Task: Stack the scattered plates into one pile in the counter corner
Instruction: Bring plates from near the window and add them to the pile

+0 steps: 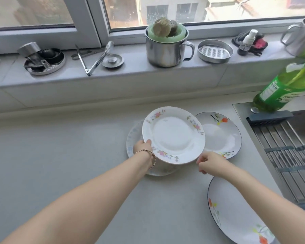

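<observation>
My left hand grips the left rim of a white plate with pink flowers and holds it tilted above the counter. Under it lies a pale plate with a faint blue pattern, mostly hidden. My right hand hovers at the lifted plate's near right edge with fingers loosely curled and nothing in it. A dark-rimmed plate with an orange flower lies just to the right, partly under the lifted plate. A second dark-rimmed plate lies near the front right, under my right forearm.
A sink with a roll-up drying rack is at the right, with a green soap bottle at its back corner. The window sill holds a steel mug, tongs, a steel dish and other small items. Grey counter stretches left.
</observation>
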The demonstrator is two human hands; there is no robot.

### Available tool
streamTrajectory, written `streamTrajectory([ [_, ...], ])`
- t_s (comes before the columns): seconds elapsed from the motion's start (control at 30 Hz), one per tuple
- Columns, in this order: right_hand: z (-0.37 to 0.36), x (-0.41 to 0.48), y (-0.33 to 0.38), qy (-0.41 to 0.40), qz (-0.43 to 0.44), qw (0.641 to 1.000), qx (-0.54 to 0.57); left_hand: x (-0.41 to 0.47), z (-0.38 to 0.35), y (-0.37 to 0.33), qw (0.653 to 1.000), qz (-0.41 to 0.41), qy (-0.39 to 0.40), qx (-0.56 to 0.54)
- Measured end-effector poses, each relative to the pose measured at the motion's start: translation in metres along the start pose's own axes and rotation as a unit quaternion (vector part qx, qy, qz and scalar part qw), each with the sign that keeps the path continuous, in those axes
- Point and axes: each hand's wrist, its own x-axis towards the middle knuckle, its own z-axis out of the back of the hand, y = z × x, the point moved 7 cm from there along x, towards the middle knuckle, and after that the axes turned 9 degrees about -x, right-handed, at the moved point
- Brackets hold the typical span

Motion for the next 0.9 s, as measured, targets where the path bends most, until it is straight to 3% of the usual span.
streamTrajectory([
  [0.27,-0.035,-0.031,0.075,-0.008,0.062,0.994,-0.091,-0.011,0.118,-0.055,0.993,-0.041,-0.016,-0.108],
  [0.53,-0.106,-0.079,0.223,-0.018,0.164,0.968,-0.191,-0.025,0.334,-0.121,0.973,-0.114,-0.071,-0.188],
  [0.9,-0.270,-0.140,0.442,-0.003,0.273,0.924,-0.266,-0.050,0.623,-0.164,0.918,-0.177,-0.164,-0.315],
])
